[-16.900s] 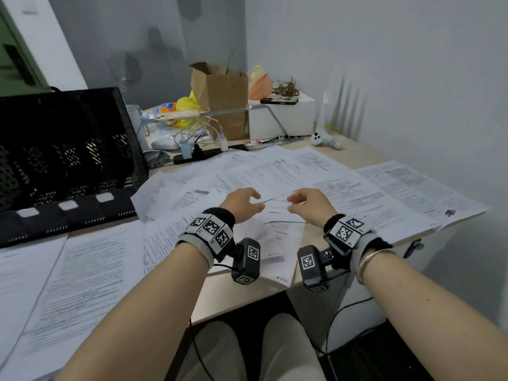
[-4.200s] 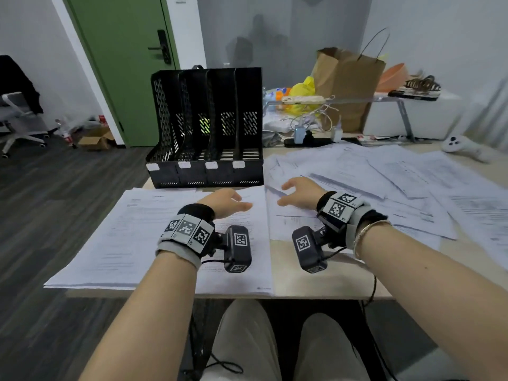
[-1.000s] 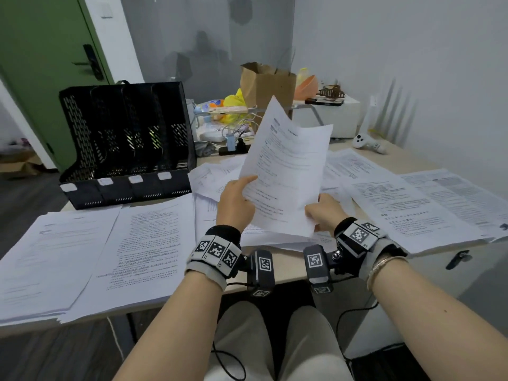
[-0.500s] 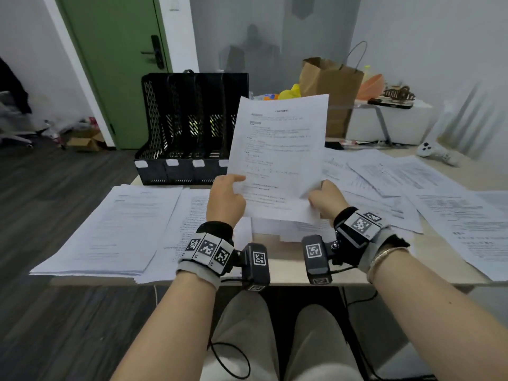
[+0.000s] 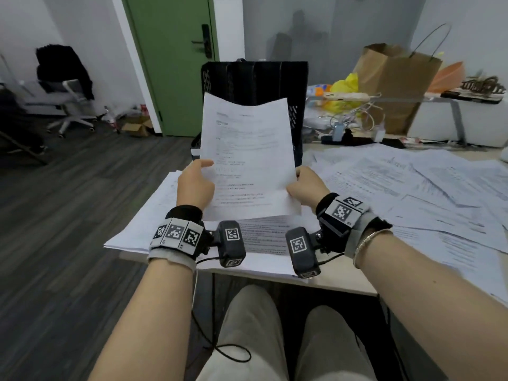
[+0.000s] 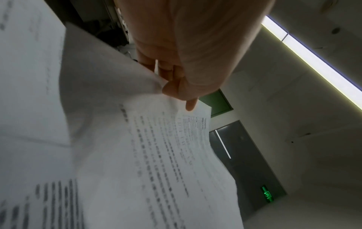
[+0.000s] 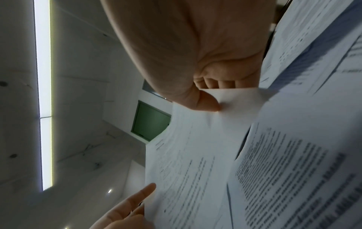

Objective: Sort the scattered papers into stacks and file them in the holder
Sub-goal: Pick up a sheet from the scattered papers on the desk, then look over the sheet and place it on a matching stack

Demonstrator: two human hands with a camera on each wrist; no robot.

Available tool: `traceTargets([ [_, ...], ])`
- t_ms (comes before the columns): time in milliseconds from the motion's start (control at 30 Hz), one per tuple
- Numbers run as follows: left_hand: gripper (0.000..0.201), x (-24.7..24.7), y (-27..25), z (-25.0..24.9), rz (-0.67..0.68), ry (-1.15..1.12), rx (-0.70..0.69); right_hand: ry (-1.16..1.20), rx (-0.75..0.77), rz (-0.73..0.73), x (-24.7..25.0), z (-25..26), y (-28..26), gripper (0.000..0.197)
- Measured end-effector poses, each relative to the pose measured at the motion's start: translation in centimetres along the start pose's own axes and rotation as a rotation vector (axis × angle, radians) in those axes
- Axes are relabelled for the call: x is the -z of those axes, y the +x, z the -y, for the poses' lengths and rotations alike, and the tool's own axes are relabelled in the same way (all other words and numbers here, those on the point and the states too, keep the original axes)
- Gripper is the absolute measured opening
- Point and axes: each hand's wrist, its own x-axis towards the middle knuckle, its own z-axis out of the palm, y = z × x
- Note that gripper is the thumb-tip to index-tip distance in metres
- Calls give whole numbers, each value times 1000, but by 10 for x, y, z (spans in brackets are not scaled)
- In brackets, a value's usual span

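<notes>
I hold one printed sheet (image 5: 247, 158) upright above the desk's front edge. My left hand (image 5: 195, 180) pinches its left edge, thumb on the front and fingers behind (image 6: 172, 86). My right hand (image 5: 303, 184) pinches the right edge with the thumb on the front (image 7: 205, 103). The same sheet (image 6: 176, 155) fills the left wrist view and shows as the sheet (image 7: 192, 155) in the right wrist view. The black mesh file holder (image 5: 255, 83) stands behind the sheet, mostly hidden by it. Sorted paper stacks (image 5: 165, 204) lie under my hands. Scattered papers (image 5: 412, 188) cover the desk to the right.
A brown paper bag (image 5: 393, 81), a yellow bag (image 5: 343, 89), cables and a power strip (image 5: 349, 138) and a white box (image 5: 461, 119) crowd the desk's back right. A green door (image 5: 176, 50) and an office chair (image 5: 68, 103) stand off to the left across dark floor.
My view has swung left, so the holder now sits directly behind the held sheet. Both hands keep pinching the sheet, which has shifted left over the sorted stacks.
</notes>
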Motion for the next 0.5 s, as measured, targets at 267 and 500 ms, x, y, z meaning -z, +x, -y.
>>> traceTargets([
  [267, 52, 44, 27, 42, -43, 191, 113, 9, 85, 227, -55, 30, 1, 58],
  [500, 51, 65, 44, 73, -42, 339, 211, -128, 133, 349, -97, 40, 9, 45],
])
